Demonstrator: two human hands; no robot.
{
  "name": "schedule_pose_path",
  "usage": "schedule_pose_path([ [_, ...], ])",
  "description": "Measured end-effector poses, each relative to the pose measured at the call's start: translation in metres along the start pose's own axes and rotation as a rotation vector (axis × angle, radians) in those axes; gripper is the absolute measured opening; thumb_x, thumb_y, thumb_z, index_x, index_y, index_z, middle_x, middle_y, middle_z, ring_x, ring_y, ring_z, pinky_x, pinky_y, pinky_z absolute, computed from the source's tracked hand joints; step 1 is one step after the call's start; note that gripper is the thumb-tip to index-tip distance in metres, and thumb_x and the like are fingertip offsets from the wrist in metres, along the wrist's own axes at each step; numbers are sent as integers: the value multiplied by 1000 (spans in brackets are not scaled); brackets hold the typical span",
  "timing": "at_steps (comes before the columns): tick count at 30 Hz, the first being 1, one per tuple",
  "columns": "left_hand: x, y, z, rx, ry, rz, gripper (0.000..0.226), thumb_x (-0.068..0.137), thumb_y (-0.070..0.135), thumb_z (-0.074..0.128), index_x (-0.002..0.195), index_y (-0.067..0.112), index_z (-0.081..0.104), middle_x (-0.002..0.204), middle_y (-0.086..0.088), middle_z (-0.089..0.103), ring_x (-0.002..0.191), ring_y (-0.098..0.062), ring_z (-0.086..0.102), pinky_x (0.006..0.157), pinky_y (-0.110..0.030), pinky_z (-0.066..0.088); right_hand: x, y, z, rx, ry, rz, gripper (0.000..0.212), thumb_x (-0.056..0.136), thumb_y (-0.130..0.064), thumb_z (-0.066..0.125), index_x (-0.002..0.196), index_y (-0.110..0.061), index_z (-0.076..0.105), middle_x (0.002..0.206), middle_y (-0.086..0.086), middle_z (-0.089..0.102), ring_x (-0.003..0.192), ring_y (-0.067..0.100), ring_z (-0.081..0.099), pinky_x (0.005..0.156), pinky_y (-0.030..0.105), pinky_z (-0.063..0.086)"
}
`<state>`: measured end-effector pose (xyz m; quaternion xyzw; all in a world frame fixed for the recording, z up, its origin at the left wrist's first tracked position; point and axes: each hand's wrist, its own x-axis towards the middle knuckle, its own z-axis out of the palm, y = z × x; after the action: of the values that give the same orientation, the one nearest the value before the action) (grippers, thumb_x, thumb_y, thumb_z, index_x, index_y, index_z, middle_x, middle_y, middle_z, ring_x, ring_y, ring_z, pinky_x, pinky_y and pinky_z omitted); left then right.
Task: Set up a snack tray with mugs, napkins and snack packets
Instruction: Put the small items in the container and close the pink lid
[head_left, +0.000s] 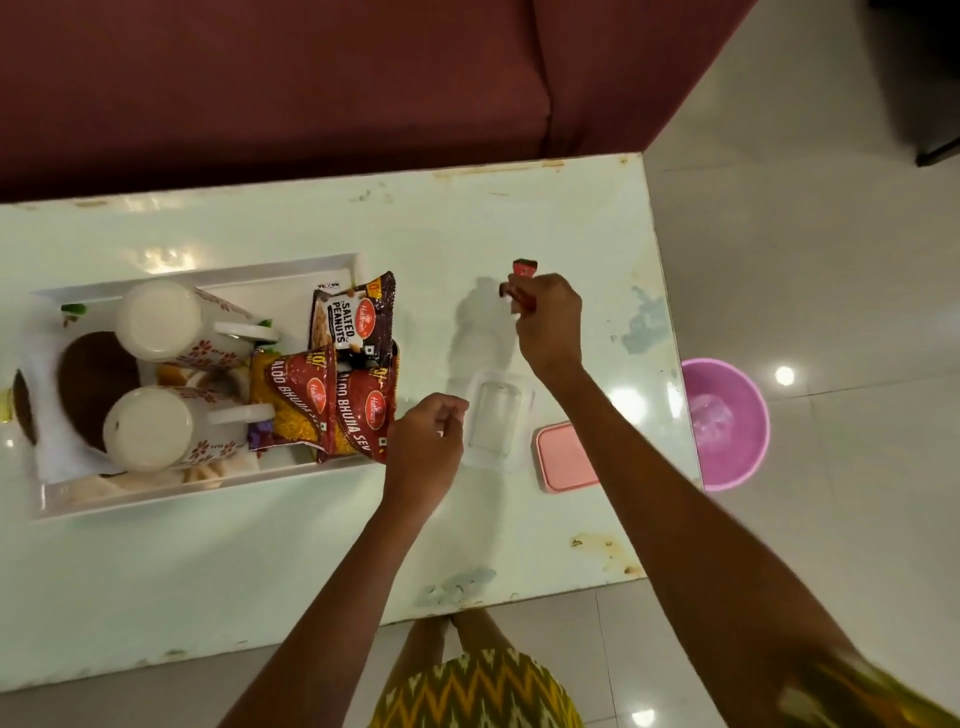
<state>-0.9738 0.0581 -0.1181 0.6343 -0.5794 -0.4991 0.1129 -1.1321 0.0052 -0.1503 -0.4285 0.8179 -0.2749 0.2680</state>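
Observation:
A white rectangular tray (218, 273) lies on the left of the table. In it, two white floral mugs (171, 322) (156, 428) rest on their sides over white napkins (57, 457). At the tray's right end lie a salted peanuts packet (350, 319) and two red aloo bhujia packets (363, 410). My right hand (548, 322) is shut on a small red wrapper piece (523, 278), held above the table. My left hand (426, 441) is curled at the left edge of a clear plastic container (498, 421); whether it grips the rim I cannot tell.
A pink lid (563, 457) lies right of the clear container. A pink bucket (727, 423) stands on the floor past the table's right edge. A maroon sofa (311, 78) runs behind the table. The white tabletop (208, 571) is worn at its edges.

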Motion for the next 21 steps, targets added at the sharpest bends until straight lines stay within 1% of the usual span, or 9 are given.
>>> schedule_pose_path([
  [2, -4, -1, 2, 28, 2, -22, 25, 89, 4, 49, 111, 5, 62, 113, -11, 66, 102, -19, 61, 80, -19, 43, -39, -4, -11, 95, 15, 17, 28, 84, 12, 49, 99, -2, 69, 99, 17, 67, 92, 24, 65, 84, 24, 50],
  [4, -6, -4, 5, 45, -21, -73, 31, 89, 3, 49, 119, 4, 56, 123, -12, 61, 110, -21, 59, 87, -22, 44, -79, -4, -17, 91, 20, 59, 28, 83, 10, 54, 100, -5, 70, 97, 13, 69, 85, 18, 64, 76, 5, 43],
  [5, -7, -6, 7, 56, -33, -100, 34, 89, 4, 49, 123, 4, 54, 126, -12, 59, 114, -23, 57, 91, -25, 43, -97, -3, -18, 95, 6, 88, 28, 84, 9, 55, 102, -6, 70, 96, 11, 69, 81, 15, 62, 72, -1, 39],
  [8, -5, -13, 11, 92, -51, -157, 32, 92, 11, 47, 122, 3, 56, 127, -13, 60, 118, -25, 55, 96, -27, 41, -132, 3, -13, 174, -98, 243, 35, 86, 9, 53, 114, -8, 66, 99, 8, 70, 82, 11, 62, 68, -6, 38],
  [11, -2, -18, 13, 124, -62, -147, 29, 93, 18, 47, 110, 3, 64, 116, -14, 66, 108, -25, 60, 88, -23, 41, -138, 6, -1, 147, -135, 290, 38, 87, 9, 52, 118, -9, 62, 104, 9, 71, 75, 4, 55, 63, -10, 34],
  [14, 1, -22, 13, 88, -65, -148, 26, 90, 17, 53, 105, 0, 66, 104, -19, 70, 98, -31, 65, 94, -36, 49, -131, 1, 6, 92, -102, 246, 30, 90, 0, 53, 115, -11, 65, 98, 11, 73, 75, 11, 62, 66, -4, 39],
  [17, 1, -22, 11, 71, -64, -150, 23, 88, 14, 56, 100, -2, 67, 98, -21, 71, 91, -34, 67, 89, -45, 52, -125, -5, 10, 77, -60, 254, 25, 94, -8, 51, 113, -10, 66, 95, 15, 73, 84, 27, 68, 76, 25, 51],
  [18, 0, -23, 11, 70, -67, -148, 23, 88, 14, 56, 100, -3, 67, 97, -21, 71, 90, -34, 67, 89, -45, 52, -124, -6, 10, 69, -49, 266, 24, 94, -10, 50, 113, -9, 65, 95, 15, 73, 85, 28, 68, 77, 29, 51],
  [21, -3, -23, 11, 44, -70, -168, 23, 87, 15, 58, 99, -3, 68, 97, -21, 71, 90, -35, 67, 90, -45, 52, -123, -9, 10, 23, -57, 298, 23, 93, -13, 52, 114, -7, 61, 99, 13, 71, 89, 28, 67, 77, 31, 51],
])
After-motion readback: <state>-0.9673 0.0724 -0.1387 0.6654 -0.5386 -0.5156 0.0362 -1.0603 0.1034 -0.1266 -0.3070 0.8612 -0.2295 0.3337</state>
